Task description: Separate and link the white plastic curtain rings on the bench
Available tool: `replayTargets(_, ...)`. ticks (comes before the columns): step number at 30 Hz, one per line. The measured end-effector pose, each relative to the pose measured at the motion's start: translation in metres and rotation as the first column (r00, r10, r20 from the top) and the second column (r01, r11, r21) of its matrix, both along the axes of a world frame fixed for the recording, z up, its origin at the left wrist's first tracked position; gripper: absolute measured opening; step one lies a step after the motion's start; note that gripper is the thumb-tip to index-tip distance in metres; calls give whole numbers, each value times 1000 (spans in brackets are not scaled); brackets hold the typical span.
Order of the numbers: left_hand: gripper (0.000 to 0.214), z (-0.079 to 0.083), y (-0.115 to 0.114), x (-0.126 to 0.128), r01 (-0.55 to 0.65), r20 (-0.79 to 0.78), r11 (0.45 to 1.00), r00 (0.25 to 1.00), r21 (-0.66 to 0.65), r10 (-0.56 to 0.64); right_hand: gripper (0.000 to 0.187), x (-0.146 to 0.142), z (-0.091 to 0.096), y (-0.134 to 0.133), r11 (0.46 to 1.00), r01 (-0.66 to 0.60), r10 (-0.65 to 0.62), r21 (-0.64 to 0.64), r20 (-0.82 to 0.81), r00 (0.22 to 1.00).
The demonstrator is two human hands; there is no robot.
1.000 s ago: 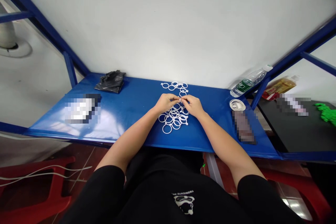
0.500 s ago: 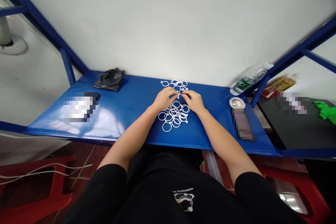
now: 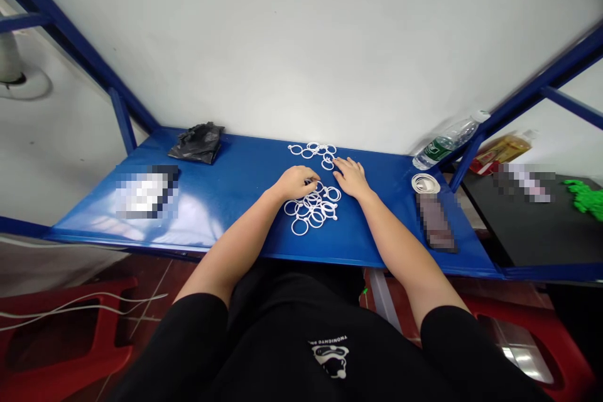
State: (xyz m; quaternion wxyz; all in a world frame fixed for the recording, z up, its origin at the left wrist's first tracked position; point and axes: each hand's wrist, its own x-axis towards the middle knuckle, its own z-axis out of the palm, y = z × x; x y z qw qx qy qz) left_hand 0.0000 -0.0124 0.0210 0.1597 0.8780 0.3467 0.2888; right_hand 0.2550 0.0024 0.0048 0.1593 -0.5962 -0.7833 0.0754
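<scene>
A heap of white plastic rings with small knobs or loops, possibly curtain rings [image 3: 300, 227], lies on the blue table [image 3: 245, 201] before me. My left hand [image 3: 298, 182] is over the far left side of this heap, thumb and fingers pinched at a white ring [image 3: 321, 187]. My right hand [image 3: 349, 177] rests palm down on the table with fingers spread. Its fingertips are beside a ring [image 3: 328, 164] at the near end of a second, smaller group of white rings [image 3: 308, 153] close to the wall.
A crumpled black plastic bag [image 3: 198, 143] and a blurred flat object [image 3: 146, 191] lie on the left. On the right are a clear water bottle [image 3: 447, 143] leaning near the frame, a white coil [image 3: 426, 184] and a blurred dark object [image 3: 436, 221]. Blue frame bars [image 3: 123, 119] flank both sides.
My hands were together above the rings, fingertips meeting at a small white piece. They have parted: the left has come down to the near heap, the right has opened beside the far group.
</scene>
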Motion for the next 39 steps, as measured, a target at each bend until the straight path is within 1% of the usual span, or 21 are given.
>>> replayTargets(3, 24, 2, -1, 1, -29, 4, 999, 1000, -26, 29, 41, 0, 2, -2, 997, -36, 40, 65, -53, 998)
replayTargets(7, 25, 2, 1, -1, -92, 36, 995, 995, -38, 93, 23, -3, 5, -2, 984, -114, 127, 136, -96, 987)
replayTargets(9, 24, 1, 2, -2, -109, 46, 993, 993, -49, 112, 17, -5, 5, -2, 981, -126, 143, 145, -115, 983)
replayTargets(12, 22, -3, 4, -2, -109, 46, 993, 993, -49, 111, 14, -8, 7, -3, 978, -116, 145, 171, -165, 976)
replayTargets(14, 20, -4, 5, -2, -112, 55, 994, 992, -3, 112, 15, -9, 8, -5, 971, -100, 148, 218, -219, 964)
replayTargets(17, 18, -4, 4, 0, -129, 90, 978, 989, 165, 115, 20, -13, 12, -10, 946, -96, 188, 311, -280, 941)
replayTargets(20, 19, 1, 1, 4, -161, 91, 927, 986, 338, 138, 20, -20, 15, -18, 910, -154, 269, 384, -266, 926)
replayTargets(22, 19, 3, -2, 8, -197, 87, 896, 980, 397, 177, 17, -24, 18, -23, 880, -199, 324, 431, -240, 915)
replayTargets(24, 19, 5, -4, 10, -223, 82, 887, 975, 405, 208, 15, -28, 21, -27, 851, -224, 364, 475, -226, 904)
replayTargets(26, 15, 4, -5, 12, -221, 64, 900, 975, 375, 212, 13, -30, 23, -30, 834, -231, 382, 500, -224, 897)
replayTargets(29, 13, 3, -6, 13, -188, 56, 921, 982, 341, 180, 13, -30, 25, -32, 826, -248, 403, 506, -222, 888)
replayTargets(33, 15, 5, -7, 13, -152, 93, 927, 988, 344, 127, 15, -30, 26, -33, 799, -272, 454, 536, -241, 858)
replayTargets(35, 15, 7, -7, 13, -149, 111, 930, 987, 337, 118, 16, -30, 26, -34, 804, -258, 444, 537, -253, 860)
replayTargets(39, 18, 9, -6, 12, -147, 111, 945, 987, 292, 120, 23, -29, 28, -35, 879, -184, 328, 439, -279, 902)
